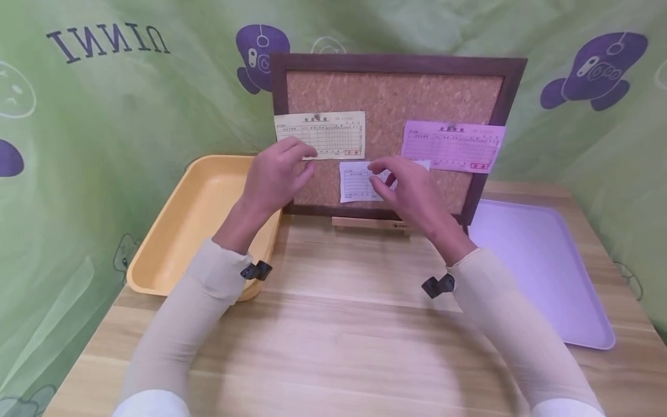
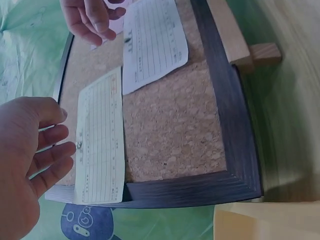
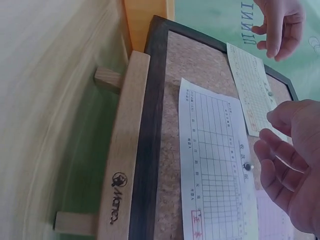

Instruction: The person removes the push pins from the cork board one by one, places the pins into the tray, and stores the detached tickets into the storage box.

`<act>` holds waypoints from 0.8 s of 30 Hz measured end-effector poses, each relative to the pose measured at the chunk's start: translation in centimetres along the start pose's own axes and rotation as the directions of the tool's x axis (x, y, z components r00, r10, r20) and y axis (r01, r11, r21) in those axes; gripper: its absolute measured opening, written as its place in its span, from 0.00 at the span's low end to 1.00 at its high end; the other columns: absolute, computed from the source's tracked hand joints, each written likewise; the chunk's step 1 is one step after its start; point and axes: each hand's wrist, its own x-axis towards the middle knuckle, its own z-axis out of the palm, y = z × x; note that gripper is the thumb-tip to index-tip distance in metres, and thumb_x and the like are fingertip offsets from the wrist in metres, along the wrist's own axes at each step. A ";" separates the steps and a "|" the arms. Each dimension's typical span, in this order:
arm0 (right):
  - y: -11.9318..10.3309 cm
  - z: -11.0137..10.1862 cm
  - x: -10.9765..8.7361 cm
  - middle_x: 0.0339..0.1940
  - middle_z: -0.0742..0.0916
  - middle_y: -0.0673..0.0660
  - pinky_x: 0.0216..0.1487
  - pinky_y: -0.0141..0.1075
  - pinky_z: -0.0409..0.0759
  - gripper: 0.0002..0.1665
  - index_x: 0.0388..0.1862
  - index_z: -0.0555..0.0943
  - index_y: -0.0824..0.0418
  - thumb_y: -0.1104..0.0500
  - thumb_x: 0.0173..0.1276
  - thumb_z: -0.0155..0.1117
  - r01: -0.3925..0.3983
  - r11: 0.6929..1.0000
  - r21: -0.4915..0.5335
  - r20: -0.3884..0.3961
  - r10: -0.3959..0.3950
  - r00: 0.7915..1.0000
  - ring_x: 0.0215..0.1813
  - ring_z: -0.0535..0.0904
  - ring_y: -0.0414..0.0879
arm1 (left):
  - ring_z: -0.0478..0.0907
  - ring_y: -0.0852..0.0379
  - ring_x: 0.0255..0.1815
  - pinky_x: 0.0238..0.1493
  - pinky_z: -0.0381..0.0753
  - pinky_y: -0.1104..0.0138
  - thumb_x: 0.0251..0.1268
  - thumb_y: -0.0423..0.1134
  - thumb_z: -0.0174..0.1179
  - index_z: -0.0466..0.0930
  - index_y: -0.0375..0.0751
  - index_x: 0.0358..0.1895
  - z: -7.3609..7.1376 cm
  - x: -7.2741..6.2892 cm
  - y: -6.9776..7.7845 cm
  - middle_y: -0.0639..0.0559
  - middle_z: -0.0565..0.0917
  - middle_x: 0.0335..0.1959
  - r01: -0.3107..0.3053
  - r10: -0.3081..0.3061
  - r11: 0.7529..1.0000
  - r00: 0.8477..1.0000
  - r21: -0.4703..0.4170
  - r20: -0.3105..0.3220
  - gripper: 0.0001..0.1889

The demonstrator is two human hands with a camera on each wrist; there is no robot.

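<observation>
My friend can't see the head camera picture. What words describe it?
A person's left hand and right hand hover before a framed cork board. It bears a cream slip at left, a white slip low in the middle and a pink slip at right. On the table, a yellow tray sits left, a purple tray right.

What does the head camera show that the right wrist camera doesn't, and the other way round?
Only the head view shows the purple tray and the person's sleeves.

Only the right wrist view shows the pin and red stamp on the white slip; in the head view the right hand covers those spots.

Both show the two hands, the left hand included, the board, the yellow slip, the pink slip and the orange tray.
</observation>
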 end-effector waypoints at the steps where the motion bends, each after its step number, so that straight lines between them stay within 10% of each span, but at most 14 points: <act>1: 0.0 0.1 0.3 0.52 0.88 0.54 0.42 0.39 0.79 0.15 0.58 0.84 0.59 0.56 0.76 0.64 -0.006 1.000 0.008 0.000 0.006 1.000 0.41 0.81 0.44 | 0.83 0.48 0.35 0.35 0.83 0.59 0.64 0.28 0.66 0.87 0.32 0.40 0.0 0.2 -0.3 0.43 0.87 0.37 0.023 -0.023 1.000 1.000 0.010 -0.012 0.04; 7: -0.4 0.4 2.1 0.50 0.88 0.54 0.41 0.38 0.79 0.14 0.56 0.85 0.60 0.56 0.76 0.64 -0.011 1.000 0.010 -0.022 0.011 1.000 0.41 0.81 0.44 | 0.81 0.45 0.37 0.36 0.81 0.56 0.65 0.31 0.67 0.85 0.31 0.45 0.1 0.8 -2.1 0.40 0.83 0.40 0.198 -0.193 0.980 0.976 0.036 -0.105 0.08; 14: -1.5 1.1 4.3 0.46 0.88 0.55 0.40 0.36 0.79 0.12 0.53 0.86 0.60 0.57 0.76 0.65 0.041 0.999 -0.017 -0.079 -0.042 0.996 0.39 0.81 0.45 | 0.78 0.44 0.39 0.38 0.78 0.56 0.68 0.37 0.66 0.81 0.32 0.56 0.9 1.2 -3.8 0.38 0.79 0.47 0.405 -0.402 0.914 0.896 -0.024 -0.187 0.17; 24: -3.5 2.1 7.7 0.49 0.87 0.52 0.40 0.35 0.77 0.12 0.53 0.85 0.58 0.56 0.77 0.63 0.067 0.997 -0.029 -0.128 -0.070 0.989 0.37 0.79 0.42 | 0.79 0.48 0.37 0.42 0.78 0.62 0.68 0.38 0.67 0.81 0.32 0.56 1.1 0.8 -5.3 0.40 0.80 0.47 0.489 -0.503 0.864 0.831 -0.117 -0.238 0.19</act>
